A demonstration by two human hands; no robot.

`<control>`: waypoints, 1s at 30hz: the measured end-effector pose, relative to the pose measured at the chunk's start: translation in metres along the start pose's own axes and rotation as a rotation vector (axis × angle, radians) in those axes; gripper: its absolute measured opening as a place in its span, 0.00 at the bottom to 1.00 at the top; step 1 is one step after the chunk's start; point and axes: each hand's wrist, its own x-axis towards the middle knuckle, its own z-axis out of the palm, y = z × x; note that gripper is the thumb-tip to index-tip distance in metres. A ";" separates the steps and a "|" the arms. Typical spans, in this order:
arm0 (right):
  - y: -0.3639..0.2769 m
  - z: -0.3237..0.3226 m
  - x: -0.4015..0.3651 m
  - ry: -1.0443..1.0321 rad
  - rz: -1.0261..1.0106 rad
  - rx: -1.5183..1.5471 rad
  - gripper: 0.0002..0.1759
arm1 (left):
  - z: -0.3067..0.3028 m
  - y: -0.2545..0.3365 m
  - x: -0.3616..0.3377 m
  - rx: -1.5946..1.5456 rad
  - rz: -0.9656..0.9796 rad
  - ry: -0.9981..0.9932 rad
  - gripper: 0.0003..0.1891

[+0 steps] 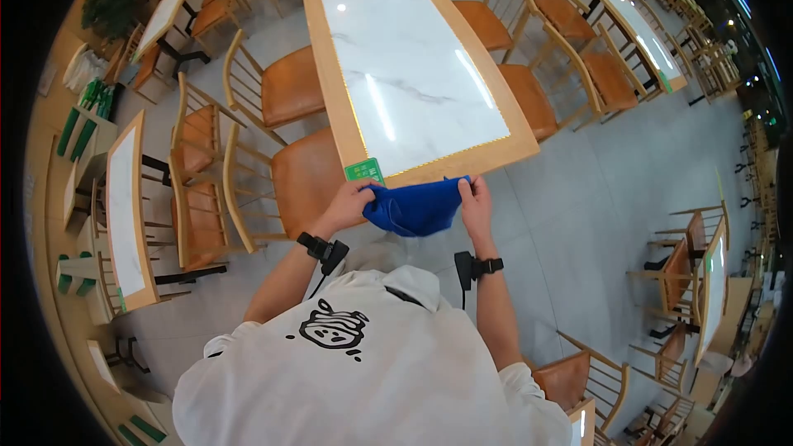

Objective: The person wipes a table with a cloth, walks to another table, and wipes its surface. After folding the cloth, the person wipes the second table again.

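Observation:
A blue cloth (413, 208) is stretched between my two hands, in front of the near end of a table. My left hand (350, 203) pinches its left corner, close to a green sticker (364, 171) on the table's corner. At the other end, my right hand (476, 201) has its fingers closed on the upper right corner. The cloth sags in the middle and its lower edge hangs down. The table (462, 167) has a white marble-look top with a wooden border. Each wrist wears a black strap with a small device.
Wooden chairs with orange-brown seats, such as one chair (307, 182) at the near left and another (529, 99) on the right, flank the table. Further tables, one (125, 206) to the left and one (636, 21) at the upper right, stand on the grey tiled floor (578, 223).

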 end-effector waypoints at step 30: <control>0.087 -0.102 0.206 -0.571 0.221 -0.851 0.15 | 0.074 -0.090 0.104 -0.408 -0.501 0.579 0.10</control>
